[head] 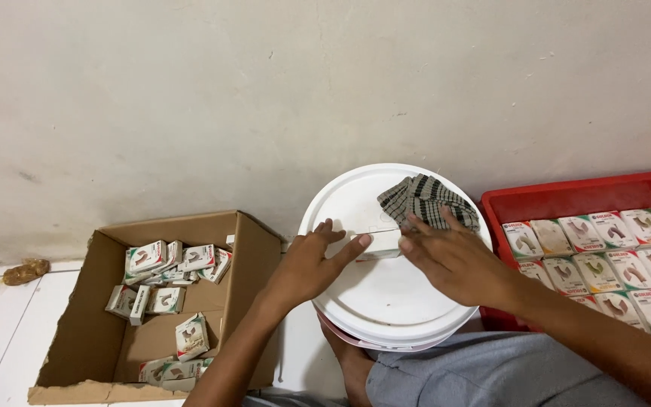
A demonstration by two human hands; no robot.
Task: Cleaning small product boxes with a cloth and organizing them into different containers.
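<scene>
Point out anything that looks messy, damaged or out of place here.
The small boxes in the cardboard carton lie jumbled at all angles, unlike the neat rows in the red crate. The carton's front edge is torn and ragged. A brown lump lies loose on the floor by the wall.

Soft, even light; sharp focus, faint shadows.

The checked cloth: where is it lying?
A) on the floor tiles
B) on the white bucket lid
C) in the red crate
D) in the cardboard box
B: the cloth lies on the far side of the lid, just beyond the right hand.
</scene>
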